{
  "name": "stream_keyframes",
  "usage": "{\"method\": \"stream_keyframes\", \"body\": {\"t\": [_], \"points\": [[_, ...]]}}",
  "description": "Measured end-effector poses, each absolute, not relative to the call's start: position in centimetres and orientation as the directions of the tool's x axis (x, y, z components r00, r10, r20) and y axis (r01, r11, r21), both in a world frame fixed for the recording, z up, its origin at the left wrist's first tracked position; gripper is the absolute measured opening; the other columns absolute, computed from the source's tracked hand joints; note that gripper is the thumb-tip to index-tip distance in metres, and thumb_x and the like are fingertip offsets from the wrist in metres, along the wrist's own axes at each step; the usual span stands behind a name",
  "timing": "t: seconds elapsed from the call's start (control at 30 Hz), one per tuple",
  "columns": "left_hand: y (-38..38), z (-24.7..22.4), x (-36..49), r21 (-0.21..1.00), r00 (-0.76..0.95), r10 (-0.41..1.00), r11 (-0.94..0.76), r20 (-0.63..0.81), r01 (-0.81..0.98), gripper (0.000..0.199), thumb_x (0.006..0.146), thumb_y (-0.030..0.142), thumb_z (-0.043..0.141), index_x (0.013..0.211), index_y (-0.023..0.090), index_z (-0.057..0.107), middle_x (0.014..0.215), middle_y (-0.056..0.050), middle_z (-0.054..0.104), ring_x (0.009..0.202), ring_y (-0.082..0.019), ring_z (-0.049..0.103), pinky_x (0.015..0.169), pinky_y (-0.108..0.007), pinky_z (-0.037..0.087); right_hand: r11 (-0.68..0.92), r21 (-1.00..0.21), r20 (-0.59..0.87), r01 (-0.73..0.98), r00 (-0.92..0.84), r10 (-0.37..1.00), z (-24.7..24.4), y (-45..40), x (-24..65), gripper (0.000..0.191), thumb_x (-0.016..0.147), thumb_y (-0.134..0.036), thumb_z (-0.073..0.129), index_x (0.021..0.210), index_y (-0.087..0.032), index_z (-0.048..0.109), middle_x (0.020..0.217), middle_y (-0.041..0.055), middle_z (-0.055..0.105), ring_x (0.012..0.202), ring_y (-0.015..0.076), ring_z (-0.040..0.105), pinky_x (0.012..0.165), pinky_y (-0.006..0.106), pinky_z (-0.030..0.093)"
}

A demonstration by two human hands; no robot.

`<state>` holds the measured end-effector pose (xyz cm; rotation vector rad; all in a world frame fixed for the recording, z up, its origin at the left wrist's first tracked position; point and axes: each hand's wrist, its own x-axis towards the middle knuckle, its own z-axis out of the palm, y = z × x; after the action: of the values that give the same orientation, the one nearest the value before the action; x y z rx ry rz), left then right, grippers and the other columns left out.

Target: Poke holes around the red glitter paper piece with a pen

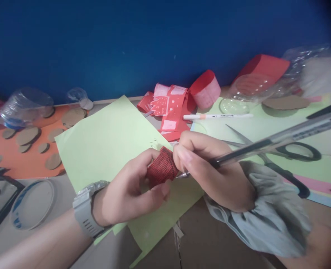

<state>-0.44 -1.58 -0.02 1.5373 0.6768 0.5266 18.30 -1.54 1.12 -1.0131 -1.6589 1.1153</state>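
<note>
My left hand, with a grey watch on its wrist, pinches a small red paper piece covered in a dark crosshatched pattern. In my right hand is a clear-barrelled black pen, slanting up to the right. Its metal tip is close to the right edge of the red piece; whether it touches cannot be told. Under both hands lies a light green paper sheet. Just beyond them are red and pink paper strips with white drawn marks.
Black-handled scissors lie half open at the right, near a white marker. Cardboard discs rest on orange paper at the left. Clear plastic containers and a red paper loop stand along the blue wall.
</note>
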Motion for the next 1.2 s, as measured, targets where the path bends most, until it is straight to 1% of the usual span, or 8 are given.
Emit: {"method": "stream_keyframes", "body": {"t": [0.17,0.27,0.37,0.47,0.6,1.03,1.1,1.2], "points": [[-1.7,-0.1,-0.4,0.992,0.701,0.709,-0.013,-0.079,0.125,0.007,0.095,0.023,0.049,0.100,0.018,0.045,0.078,0.000,0.056,0.064,-0.010,0.051,0.056,-0.021,0.041,0.201,-0.969,0.169,0.143,-0.212,0.963,1.0,-1.7,18.0,0.032,0.090,-0.018,0.045,0.058,-0.020,0.037,0.054,-0.0041,0.036,0.050,0.0087,0.033,0.046,0.024,0.028],[-1.8,-0.2,-0.2,0.990,0.678,0.726,0.022,-0.111,0.139,0.013,0.096,0.029,0.049,0.100,0.017,0.044,0.080,-0.001,0.058,0.066,-0.011,0.054,0.058,-0.022,0.044,0.215,-0.973,0.203,0.078,-0.137,0.970,0.7,-1.8,17.8,0.033,0.091,-0.023,0.045,0.060,-0.020,0.038,0.056,-0.0038,0.038,0.052,0.0097,0.036,0.049,0.025,0.031],[-1.9,-0.2,-0.1,0.985,0.654,0.739,0.082,-0.164,0.154,0.018,0.096,0.033,0.048,0.102,0.017,0.042,0.080,-0.003,0.060,0.066,-0.012,0.056,0.060,-0.025,0.047,0.251,-0.966,0.242,0.070,-0.116,0.963,0.4,-1.9,17.8,0.033,0.093,-0.025,0.045,0.061,-0.020,0.038,0.056,-0.0039,0.038,0.052,0.0096,0.035,0.049,0.025,0.030],[-1.9,-0.2,0.0,0.983,0.651,0.737,0.114,-0.183,0.147,0.019,0.096,0.033,0.049,0.102,0.017,0.042,0.078,-0.004,0.062,0.065,-0.013,0.056,0.060,-0.026,0.046,0.264,-0.962,0.256,0.067,-0.113,0.960,0.2,-1.9,17.9,0.034,0.094,-0.026,0.044,0.061,-0.020,0.038,0.056,-0.0045,0.037,0.050,0.0089,0.032,0.048,0.025,0.028],[-2.0,-0.2,-0.1,0.987,0.661,0.733,0.119,-0.162,0.110,0.020,0.095,0.034,0.049,0.103,0.016,0.043,0.080,-0.004,0.062,0.068,-0.014,0.056,0.062,-0.027,0.046,0.285,-0.955,0.274,0.082,-0.127,0.953,0.1,-2.0,17.8,0.035,0.095,-0.027,0.043,0.061,-0.019,0.039,0.057,-0.0045,0.038,0.053,0.0093,0.035,0.051,0.025,0.030],[-2.0,-0.2,-0.1,0.993,0.668,0.734,0.089,-0.122,0.083,0.014,0.095,0.027,0.048,0.101,0.015,0.042,0.081,-0.006,0.063,0.068,-0.012,0.056,0.061,-0.024,0.045,0.260,-0.956,0.235,0.137,-0.179,0.955,0.1,-2.1,17.6,0.035,0.095,-0.031,0.043,0.062,-0.020,0.039,0.057,-0.0038,0.037,0.053,0.0107,0.035,0.052,0.026,0.030],[-2.0,-0.2,0.0,0.993,0.666,0.736,0.087,-0.122,0.086,0.015,0.095,0.027,0.049,0.101,0.015,0.042,0.080,-0.006,0.063,0.068,-0.012,0.056,0.060,-0.024,0.045,0.262,-0.960,0.243,0.099,-0.171,0.955,-0.2,-2.1,17.7,0.035,0.095,-0.031,0.044,0.062,-0.020,0.039,0.057,-0.0037,0.036,0.054,0.0108,0.035,0.053,0.027,0.030],[-2.0,-0.2,0.1,0.992,0.658,0.743,0.097,-0.124,0.078,0.017,0.095,0.029,0.049,0.101,0.015,0.043,0.079,-0.006,0.062,0.068,-0.014,0.057,0.062,-0.026,0.046,0.286,-0.957,0.290,-0.053,-0.091,0.953,-0.1,-2.2,17.6,0.034,0.095,-0.032,0.043,0.063,-0.020,0.041,0.058,-0.0034,0.037,0.054,0.0107,0.035,0.052,0.027,0.028]]}}
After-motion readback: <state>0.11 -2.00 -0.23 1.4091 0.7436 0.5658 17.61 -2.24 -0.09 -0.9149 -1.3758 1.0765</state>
